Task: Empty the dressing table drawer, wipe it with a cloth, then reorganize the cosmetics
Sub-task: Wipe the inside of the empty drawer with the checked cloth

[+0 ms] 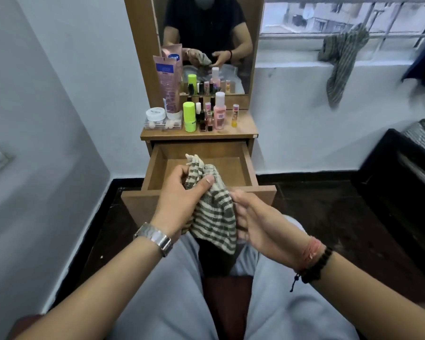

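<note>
Head view: my left hand (182,192) and right hand (253,217) both grip the striped cloth (214,212), fingers curled, above my lap. It looks soft, light, limp; bunch it into a pad. Beyond, the drawer (231,168) stands open, cosmetics (196,114) on top.
</note>
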